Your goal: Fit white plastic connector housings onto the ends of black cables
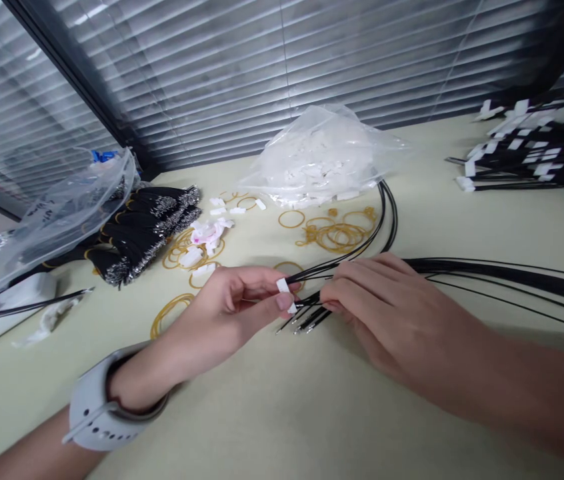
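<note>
Between thumb and fingers, my left hand [235,313] pinches a small white plastic connector [283,286]. Thin black wires run into the connector from the right. My right hand [387,313] is closed around black wires [482,271] close to their tips, just right of the connector. Several loose wire ends with silvery metal terminals [307,327] stick out below and between the two hands. The wires trail off to the right edge, and some loop up behind my right hand. My right fingertips are partly hidden, so which wire they grip is unclear.
Yellow rubber bands [339,235] lie behind my hands. A clear bag of white connectors [322,160] stands against the blinds. Bundled black wires with metal ends [137,227] sit at the left under a plastic bag [62,207]. Wires with white connectors [537,147] are piled at far right.
</note>
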The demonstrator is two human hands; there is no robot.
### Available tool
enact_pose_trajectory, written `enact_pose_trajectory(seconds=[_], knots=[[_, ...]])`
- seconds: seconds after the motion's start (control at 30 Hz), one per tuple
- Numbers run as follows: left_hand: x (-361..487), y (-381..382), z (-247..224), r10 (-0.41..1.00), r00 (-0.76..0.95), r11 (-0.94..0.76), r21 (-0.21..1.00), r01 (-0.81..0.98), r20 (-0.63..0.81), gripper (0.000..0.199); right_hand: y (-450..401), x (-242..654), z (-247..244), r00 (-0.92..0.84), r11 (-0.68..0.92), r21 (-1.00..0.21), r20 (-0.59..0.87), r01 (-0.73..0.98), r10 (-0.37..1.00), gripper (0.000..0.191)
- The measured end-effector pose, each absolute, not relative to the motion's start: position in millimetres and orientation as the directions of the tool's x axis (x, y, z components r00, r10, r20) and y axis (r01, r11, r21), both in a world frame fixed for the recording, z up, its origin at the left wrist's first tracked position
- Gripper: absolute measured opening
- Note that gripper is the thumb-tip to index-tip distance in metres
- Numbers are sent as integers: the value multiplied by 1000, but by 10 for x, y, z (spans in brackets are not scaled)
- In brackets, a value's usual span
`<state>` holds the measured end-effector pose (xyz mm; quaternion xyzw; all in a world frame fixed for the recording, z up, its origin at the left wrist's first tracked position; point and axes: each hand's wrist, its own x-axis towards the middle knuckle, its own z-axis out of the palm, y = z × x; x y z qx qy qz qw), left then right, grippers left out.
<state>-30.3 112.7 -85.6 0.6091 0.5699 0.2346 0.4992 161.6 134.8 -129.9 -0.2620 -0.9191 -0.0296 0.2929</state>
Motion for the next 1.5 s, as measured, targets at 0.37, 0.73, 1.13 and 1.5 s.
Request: enact_pose_trajectory(seconds=[0.37, 0.73, 1.13, 1.5], knots=[[-302, 1146, -863, 922, 270, 127, 877, 463, -276, 21, 1311, 1641, -1249, -681, 862, -40, 595, 506, 427, 26], [-302, 1135, -869, 918, 290, 115, 882, 457, -270, 20, 1311, 1612, -1238, -667, 867, -16, 632, 498, 395, 26], [-265, 1117, -859, 898, 294, 220, 913, 344, -327, 13, 1305, 1607, -1258, -669, 900, -87, 640, 426, 378, 22], [-279, 1099, -874, 916, 269, 221, 935, 277, -296, 16, 1285, 1581, -1232, -596, 878, -123, 690, 463, 411, 8]])
